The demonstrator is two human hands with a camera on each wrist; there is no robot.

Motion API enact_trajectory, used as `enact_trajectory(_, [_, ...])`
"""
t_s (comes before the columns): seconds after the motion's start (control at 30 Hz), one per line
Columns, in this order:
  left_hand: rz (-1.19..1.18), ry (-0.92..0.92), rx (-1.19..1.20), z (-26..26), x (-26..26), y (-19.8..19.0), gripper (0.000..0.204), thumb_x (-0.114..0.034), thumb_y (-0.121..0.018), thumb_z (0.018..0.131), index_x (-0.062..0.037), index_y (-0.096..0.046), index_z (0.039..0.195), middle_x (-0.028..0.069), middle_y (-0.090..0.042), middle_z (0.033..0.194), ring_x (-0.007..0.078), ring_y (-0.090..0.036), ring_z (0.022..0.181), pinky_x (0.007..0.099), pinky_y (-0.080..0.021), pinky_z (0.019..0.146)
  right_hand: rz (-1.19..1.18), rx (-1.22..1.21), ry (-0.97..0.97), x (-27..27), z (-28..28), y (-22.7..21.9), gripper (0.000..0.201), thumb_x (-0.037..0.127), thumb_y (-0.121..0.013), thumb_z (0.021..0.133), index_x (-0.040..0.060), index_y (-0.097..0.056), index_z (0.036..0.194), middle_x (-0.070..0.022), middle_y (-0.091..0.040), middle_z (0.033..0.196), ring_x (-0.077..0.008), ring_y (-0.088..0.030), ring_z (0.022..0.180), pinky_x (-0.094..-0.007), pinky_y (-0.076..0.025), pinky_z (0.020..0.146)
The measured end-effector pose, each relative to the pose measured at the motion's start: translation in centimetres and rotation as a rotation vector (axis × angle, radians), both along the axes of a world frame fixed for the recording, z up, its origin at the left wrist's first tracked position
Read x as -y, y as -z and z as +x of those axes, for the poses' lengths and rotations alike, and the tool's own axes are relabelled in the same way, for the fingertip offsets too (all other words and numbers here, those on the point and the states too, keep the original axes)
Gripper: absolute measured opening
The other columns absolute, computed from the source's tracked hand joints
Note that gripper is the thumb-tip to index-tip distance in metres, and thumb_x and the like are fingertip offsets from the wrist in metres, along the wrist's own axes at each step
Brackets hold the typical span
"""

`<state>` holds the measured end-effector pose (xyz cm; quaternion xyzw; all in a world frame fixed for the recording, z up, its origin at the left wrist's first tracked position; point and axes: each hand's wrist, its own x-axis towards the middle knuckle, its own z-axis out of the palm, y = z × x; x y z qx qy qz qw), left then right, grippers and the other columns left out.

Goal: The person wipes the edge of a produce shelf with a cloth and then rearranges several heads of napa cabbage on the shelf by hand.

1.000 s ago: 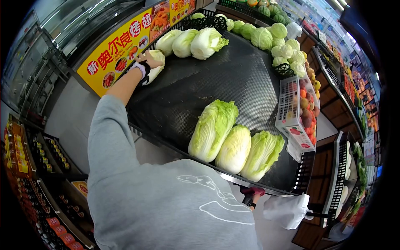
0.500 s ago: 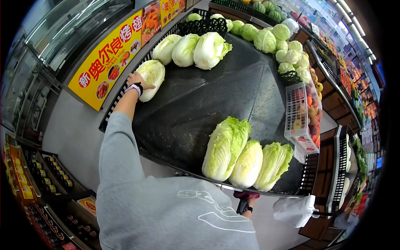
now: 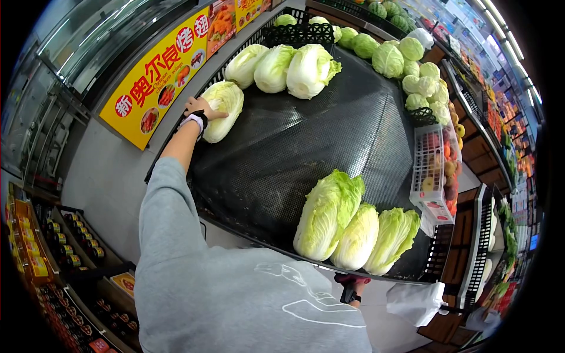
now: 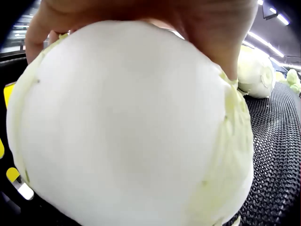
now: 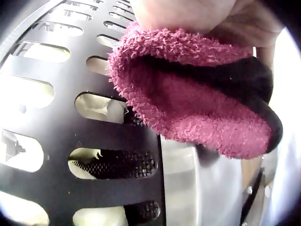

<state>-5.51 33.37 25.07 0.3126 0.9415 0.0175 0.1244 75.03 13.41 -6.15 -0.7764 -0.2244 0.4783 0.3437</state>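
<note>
on my head cam i have the left hand (image 3: 203, 109) gripping a napa cabbage (image 3: 228, 101), thumb over one side, fingers round the other. that cabbage sits on the black mesh mat (image 3: 294, 141) along its left edge, close to a row of three more heads (image 3: 273, 69). another trio (image 3: 323, 217) lines the near edge, and some round cabbages (image 3: 388, 60) are piled at the far right. my right hand (image 5: 211, 16) is holding a folded fuzzy pink cloth (image 5: 188, 113) beside the slotted black wall (image 5: 103, 136); can't tell how its hidden fingers lie.
</note>
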Motion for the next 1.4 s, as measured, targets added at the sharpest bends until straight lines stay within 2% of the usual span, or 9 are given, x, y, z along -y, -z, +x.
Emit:
enact_trajectory(0.53, [0.150,-0.086,-0.116,2.1,2.7,1.9,0.099,-0.064,-0.067,0.060,0.0054,-0.041,0.125,0.0253,-0.038,0.129,0.0373,-0.037,0.120,0.0420,-0.033,0.100,-0.007,-0.014,-0.039,0.6,-2.8,-4.1,0.055,0.049,-0.045,0.089,-0.0029,-0.056,0.105,-0.0147,-0.061,0.096,-0.0245,-0.060,0.088,-0.0339,-0.050,0.068])
enact_trajectory(0.63, [0.544,0.229,-0.082,4.9,7.8,1.2,0.063,-0.043,-0.064,0.074,0.0061,-0.054,0.112,0.0267,-0.052,0.112,0.0364,-0.051,0.106,0.0394,-0.041,0.092,-0.037,-0.012,-0.065,2.1,-5.3,-7.3,0.057,0.050,-0.045,0.089,-0.0036,-0.056,0.105,-0.0155,-0.061,0.096,-0.0250,-0.061,0.088,-0.0339,-0.051,0.068])
enact_trajectory(0.73, [0.932,0.434,0.232,11.3,16.0,-1.4,0.022,-0.019,-0.052,0.089,-0.0014,-0.064,0.095,0.0115,-0.065,0.092,0.0250,-0.062,0.087,0.0288,-0.047,0.080,0.058,-0.174,-0.321,4.5,-7.4,-8.5,0.056,0.049,-0.055,0.084,-0.0050,-0.059,0.097,-0.0133,-0.063,0.086,-0.0233,-0.063,0.073,-0.0308,-0.051,0.056])
enact_trajectory(0.87, [1.027,0.236,0.534,20.6,24.4,-2.6,0.034,-0.021,-0.038,0.096,0.0050,-0.059,0.101,0.0149,-0.066,0.092,0.0201,-0.064,0.086,0.0290,-0.045,0.083,-0.081,0.248,-1.042,4.1,-13.9,-16.0,0.044,0.041,-0.065,0.080,-0.0031,-0.064,0.085,-0.0106,-0.061,0.063,-0.0164,-0.057,0.055,-0.0342,-0.046,0.053])
enact_trajectory(0.93, [0.948,0.145,0.649,23.8,27.4,1.2,0.028,-0.016,-0.040,0.093,0.0020,-0.060,0.102,0.0139,-0.067,0.091,0.0223,-0.062,0.092,0.0330,-0.044,0.086,-0.018,0.114,-1.296,3.4,-15.1,-13.6,0.037,0.036,-0.064,0.080,-0.0012,-0.065,0.081,-0.0159,-0.061,0.065,-0.0205,-0.058,0.055,-0.0379,-0.044,0.054])
enact_trajectory(1.0, [0.791,0.496,0.155,26.2,29.4,3.0,0.020,-0.010,-0.055,0.082,-0.0046,-0.062,0.100,0.0101,-0.056,0.116,0.0279,-0.048,0.109,0.0386,-0.040,0.092,0.325,-0.080,-1.568,2.0,-19.2,-14.7,0.033,0.032,-0.062,0.082,-0.0012,-0.064,0.079,-0.0190,-0.060,0.067,-0.0298,-0.058,0.058,-0.0393,-0.043,0.054])
enact_trajectory(1.2, [0.601,0.656,0.225,26.4,34.2,-1.4,0.045,-0.024,-0.071,0.068,-0.0062,-0.059,0.108,0.0104,-0.047,0.125,0.0293,-0.045,0.113,0.0396,-0.038,0.094,0.360,-0.201,-2.117,0.4,-34.3,-20.8,0.022,0.021,-0.059,0.083,-0.0003,-0.062,0.089,-0.0195,-0.061,0.075,-0.0325,-0.059,0.066,-0.0366,-0.045,0.060])
enact_trajectory(1.3, [0.452,0.537,0.380,24.2,36.9,-1.6,0.107,-0.039,-0.083,0.047,-0.0085,-0.031,0.136,0.0117,-0.044,0.128,0.0322,-0.038,0.120,0.0414,-0.032,0.100,0.580,-0.463,-2.019,1.2,-41.3,-26.6,0.023,0.021,-0.059,0.084,-0.0027,-0.059,0.084,-0.0216,-0.059,0.078,-0.0361,-0.057,0.071,-0.0389,-0.044,0.062])
enact_trajectory(1.4, [0.477,0.461,0.391,22.2,37.3,-1.5,0.109,-0.035,-0.083,0.050,-0.0094,-0.025,0.139,0.0119,-0.043,0.130,0.0319,-0.040,0.119,0.0415,-0.033,0.099,0.584,-0.589,-1.929,1.8,-46.3,-29.1,0.026,0.021,-0.058,0.085,-0.0046,-0.057,0.084,-0.0214,-0.058,0.077,-0.0369,-0.056,0.071,-0.0396,-0.043,0.063])
